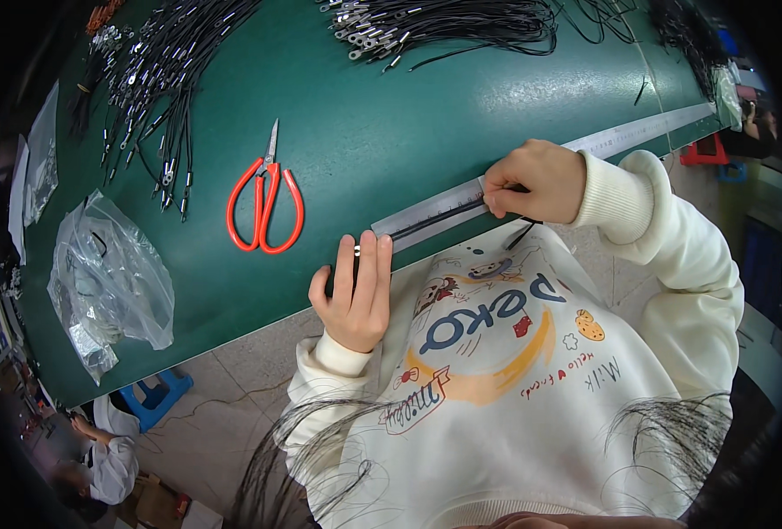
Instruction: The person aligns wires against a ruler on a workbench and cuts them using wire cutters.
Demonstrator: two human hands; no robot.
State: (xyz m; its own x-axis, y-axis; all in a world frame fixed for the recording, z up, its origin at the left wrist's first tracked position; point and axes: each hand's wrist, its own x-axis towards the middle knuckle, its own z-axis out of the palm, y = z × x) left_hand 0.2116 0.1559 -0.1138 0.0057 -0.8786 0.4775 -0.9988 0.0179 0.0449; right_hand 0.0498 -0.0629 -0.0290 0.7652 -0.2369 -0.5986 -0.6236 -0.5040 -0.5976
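A long steel ruler (620, 137) lies along the near edge of the green table. On its left part runs a thin black cable (435, 218), straight along the markings. My right hand (536, 182) is closed in a pinch on the cable, over the ruler; a loose black end hangs below it at the table edge. At the ruler's left end my left hand (356, 295) lies with fingers stretched out, fingertips touching the cable's end. A small shiny silver piece shows at those fingers; I cannot tell whether it is a cable lug or a ring.
Red-handled scissors (263, 207) lie left of my hands. A clear plastic bag (113, 278) sits at the table's left edge. Bundles of black cables with metal lugs (157, 97) are at the far left, with another bundle (444, 31) at the back. A person (113, 458) is at lower left.
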